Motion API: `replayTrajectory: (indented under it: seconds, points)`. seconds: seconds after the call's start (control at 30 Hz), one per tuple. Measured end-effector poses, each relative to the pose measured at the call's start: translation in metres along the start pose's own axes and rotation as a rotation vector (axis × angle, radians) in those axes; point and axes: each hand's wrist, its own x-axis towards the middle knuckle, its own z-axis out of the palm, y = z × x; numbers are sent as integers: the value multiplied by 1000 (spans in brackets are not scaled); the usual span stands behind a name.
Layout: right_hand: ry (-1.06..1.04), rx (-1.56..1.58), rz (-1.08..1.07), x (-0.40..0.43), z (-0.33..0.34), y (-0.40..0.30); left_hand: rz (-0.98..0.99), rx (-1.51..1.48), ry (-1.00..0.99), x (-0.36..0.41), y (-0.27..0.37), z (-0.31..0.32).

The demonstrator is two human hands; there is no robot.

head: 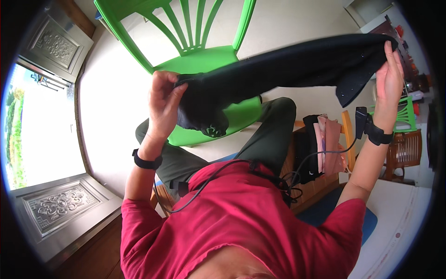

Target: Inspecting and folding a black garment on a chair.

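A black cloth garment (278,66) is stretched in the air between my two hands, above the seat of a green plastic chair (198,59). My left hand (163,104) pinches one end between thumb and fingers, and part of the cloth bunches and hangs below it, with a pale print near its bottom. At the far right, raised higher, my right hand (390,73) grips the other end, where a flap of cloth hangs down. Small light specks show on the fabric near that hand. Both wrists wear black straps with cables attached.
Folded pink and black clothes (327,146) lie on a wooden chair or bench to my right. A cable (205,195) loops across my lap. Ornate metal door panels (62,205) stand at the left, and another green chair (406,115) is at the far right.
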Motion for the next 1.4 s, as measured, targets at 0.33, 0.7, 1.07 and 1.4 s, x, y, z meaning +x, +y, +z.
replayTrajectory:
  seconds: [0.33,0.7,1.07,1.4]
  points:
    - [-116,68,48,12,-31,12,-166,-111,-39,-6,13,20]
    - [-203,78,226,9,-46,62,-463,-224,-45,-17,12,8]
    - [-198,-55,381,-16,-52,104,4,223,260,-33,19,-4]
    - [-272,-127,392,-24,-58,115,-23,161,374,-22,32,0]
